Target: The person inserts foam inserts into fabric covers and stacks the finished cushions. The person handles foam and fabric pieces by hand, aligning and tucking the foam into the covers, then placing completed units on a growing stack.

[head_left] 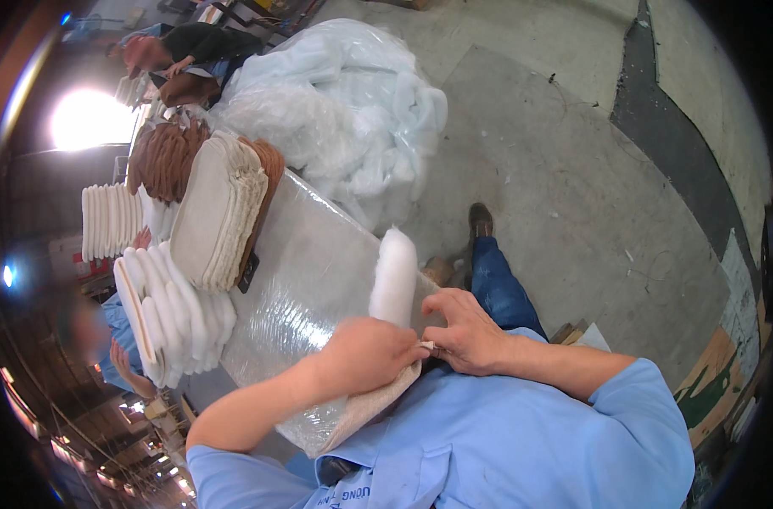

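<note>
My left hand (374, 355) is closed on the edge of a beige fabric piece (371, 411), which lies along the near edge of the table against my shirt. Close beside it, my right hand (464, 332) pinches the fabric's edge between thumb and fingers, so a small pale tip shows between the hands. From behind my left hand a thick white fluffy padding roll (396, 273) sticks out away from me. Its near end is hidden by that hand, so I cannot tell whether it sits inside the fabric.
Shiny plastic film covers the table (289, 280). Stacked beige fabric pieces (217, 212), brown pieces (168, 153) and white fluffy pads (170, 314) line its left side. Beyond it lies a big clear bag of white padding (336, 102). Two other people are at the left and far left.
</note>
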Motion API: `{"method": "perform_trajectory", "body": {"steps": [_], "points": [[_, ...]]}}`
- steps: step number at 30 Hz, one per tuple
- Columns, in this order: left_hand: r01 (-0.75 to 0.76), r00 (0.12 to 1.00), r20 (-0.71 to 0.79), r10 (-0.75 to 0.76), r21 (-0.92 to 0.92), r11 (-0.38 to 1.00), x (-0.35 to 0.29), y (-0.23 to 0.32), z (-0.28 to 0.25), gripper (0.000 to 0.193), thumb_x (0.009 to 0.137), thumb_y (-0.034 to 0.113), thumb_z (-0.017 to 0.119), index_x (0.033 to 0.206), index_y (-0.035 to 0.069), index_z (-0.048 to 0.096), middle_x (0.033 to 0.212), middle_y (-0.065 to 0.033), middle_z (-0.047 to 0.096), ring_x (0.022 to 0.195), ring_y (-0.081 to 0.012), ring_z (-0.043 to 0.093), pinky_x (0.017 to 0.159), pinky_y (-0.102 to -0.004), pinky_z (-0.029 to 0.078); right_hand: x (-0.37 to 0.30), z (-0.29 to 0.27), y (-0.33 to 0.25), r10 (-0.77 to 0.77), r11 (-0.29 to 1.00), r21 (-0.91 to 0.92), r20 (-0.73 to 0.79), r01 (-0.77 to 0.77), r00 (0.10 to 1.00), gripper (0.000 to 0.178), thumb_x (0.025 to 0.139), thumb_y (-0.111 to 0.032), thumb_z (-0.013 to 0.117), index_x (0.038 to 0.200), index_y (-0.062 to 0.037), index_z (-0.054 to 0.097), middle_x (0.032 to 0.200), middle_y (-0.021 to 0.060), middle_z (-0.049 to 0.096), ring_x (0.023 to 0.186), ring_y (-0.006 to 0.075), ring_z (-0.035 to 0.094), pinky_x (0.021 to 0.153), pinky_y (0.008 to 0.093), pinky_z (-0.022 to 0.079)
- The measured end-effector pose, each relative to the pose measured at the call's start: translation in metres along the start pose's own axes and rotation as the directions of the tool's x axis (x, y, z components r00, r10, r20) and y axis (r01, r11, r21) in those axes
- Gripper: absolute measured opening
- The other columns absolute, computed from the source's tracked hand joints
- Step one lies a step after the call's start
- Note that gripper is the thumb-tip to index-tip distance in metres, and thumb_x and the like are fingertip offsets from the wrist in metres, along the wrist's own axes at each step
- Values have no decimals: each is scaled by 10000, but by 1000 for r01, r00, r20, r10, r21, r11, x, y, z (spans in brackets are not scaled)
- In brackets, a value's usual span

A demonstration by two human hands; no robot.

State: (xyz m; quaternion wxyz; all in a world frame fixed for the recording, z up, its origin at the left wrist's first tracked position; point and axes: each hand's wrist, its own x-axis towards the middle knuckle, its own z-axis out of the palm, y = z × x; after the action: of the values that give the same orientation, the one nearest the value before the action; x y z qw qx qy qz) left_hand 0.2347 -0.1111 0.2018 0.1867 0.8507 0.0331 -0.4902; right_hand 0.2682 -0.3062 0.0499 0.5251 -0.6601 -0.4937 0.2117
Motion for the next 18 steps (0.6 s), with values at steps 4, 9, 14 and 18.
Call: {"method": "perform_trajectory", "body": {"steps": [4,9,14,18], "points": [[-318,773,-379,509,462,828,5,-18,9,334,838,431,821,813,121,698,1415,-161,591,1293,-410,553,1022,-519,491,8,-10,4,-12,992,-126,-41,7,999,218,798,-226,864,928,-101,742,1538,234,427,1459,479,351,1125,633,375],[-365,691,-502,520,379,851,34,-36,0,268,849,368,820,874,120,722,1523,-248,458,1392,-478,474,1112,-589,425,29,-23,24,8,991,-130,39,-3,999,187,824,-227,861,943,-111,775,1672,289,282,1555,523,223,1188,664,313],[-484,662,-566,491,177,857,55,-54,-2,233,888,313,816,886,103,715,1410,-231,515,1305,-450,527,1024,-521,503,57,-38,50,-39,993,114,150,22,988,185,895,-202,815,922,-35,739,1662,337,273,1527,530,299,1205,581,354],[-537,576,-667,473,128,834,76,-76,0,263,881,275,836,866,69,675,1123,-155,613,1062,-373,619,855,-441,547,74,-44,57,-23,986,166,148,-1,989,244,947,-212,772,864,-1,684,1593,296,412,1408,463,498,1141,507,462]]}}
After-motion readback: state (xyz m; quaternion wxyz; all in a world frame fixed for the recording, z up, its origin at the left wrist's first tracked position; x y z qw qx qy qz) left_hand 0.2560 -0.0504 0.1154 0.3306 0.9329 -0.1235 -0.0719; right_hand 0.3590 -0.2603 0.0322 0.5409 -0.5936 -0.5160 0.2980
